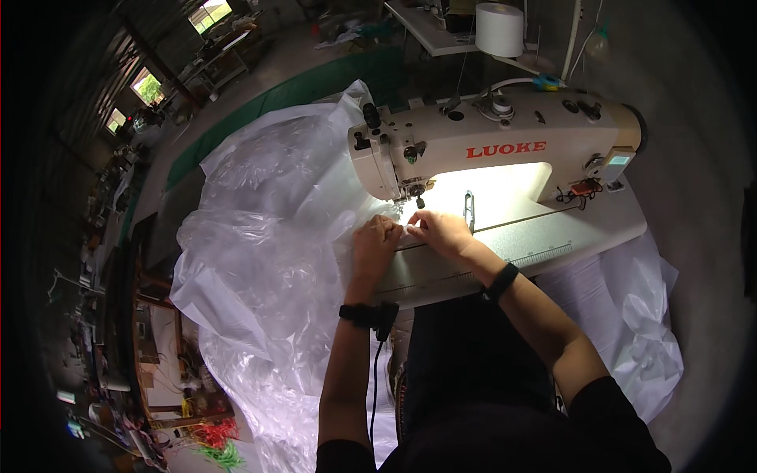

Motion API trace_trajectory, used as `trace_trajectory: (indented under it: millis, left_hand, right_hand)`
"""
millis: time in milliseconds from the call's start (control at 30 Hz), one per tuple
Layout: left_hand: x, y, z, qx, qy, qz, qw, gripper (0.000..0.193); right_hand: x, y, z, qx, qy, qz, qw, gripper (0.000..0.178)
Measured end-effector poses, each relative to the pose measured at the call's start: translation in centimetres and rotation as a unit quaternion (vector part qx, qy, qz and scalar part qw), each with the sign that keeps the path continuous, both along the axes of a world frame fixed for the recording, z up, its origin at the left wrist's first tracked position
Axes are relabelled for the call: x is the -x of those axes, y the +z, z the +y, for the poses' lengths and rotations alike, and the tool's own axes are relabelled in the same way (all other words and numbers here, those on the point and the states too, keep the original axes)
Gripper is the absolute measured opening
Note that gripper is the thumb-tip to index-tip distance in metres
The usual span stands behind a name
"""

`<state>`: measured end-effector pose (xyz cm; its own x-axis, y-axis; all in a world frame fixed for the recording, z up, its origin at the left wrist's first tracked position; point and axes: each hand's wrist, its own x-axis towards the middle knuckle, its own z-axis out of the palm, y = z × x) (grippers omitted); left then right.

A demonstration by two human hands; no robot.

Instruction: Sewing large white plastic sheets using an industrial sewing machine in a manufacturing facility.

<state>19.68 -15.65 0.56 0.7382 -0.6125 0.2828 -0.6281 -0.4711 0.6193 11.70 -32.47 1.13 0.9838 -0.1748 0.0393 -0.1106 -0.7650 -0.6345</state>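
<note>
Just in front of the needle of a white sewing machine [449,154], my two hands come close together. My left hand [375,243] is closed, its fingers curled on the edge of a large white translucent plastic sheet [272,236]. The fingertips of my right hand [443,233] pinch together near the sheet's edge; a small whitish bit shows there, too small to name. The presser foot [400,208] stands right behind the fingertips. Thread snips [469,210] lie on the lit machine bed, beyond my right hand.
The sheet spreads over the left side and hangs down; more white sheet [623,307] hangs at the right below the machine bed [536,244]. A white thread cone [499,31] stands behind the machine. Red and green strands [217,433] lie at the lower left.
</note>
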Motion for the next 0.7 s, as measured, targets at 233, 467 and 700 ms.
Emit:
trace_trajectory:
  millis: [233, 467, 700]
  left_hand:
    - [0.4, 0.0, -1.0, -0.057, 0.068, -0.068, 0.994, 0.031]
    - [0.5, -0.7, -1.0, 0.036, 0.102, -0.039, 0.993, 0.016]
    - [0.3, -0.6, -0.3, 0.037, 0.002, -0.135, 0.99, 0.012]
  right_hand:
    - [0.0, -1.3, 0.7, 0.057, -0.047, -0.075, 0.994, 0.02]
    - [1.9, -2.5, 1.0, 0.167, 0.001, -0.172, 0.971, 0.013]
    - [1.6, -2.3, 1.0, 0.222, 0.019, -0.165, 0.961, 0.019]
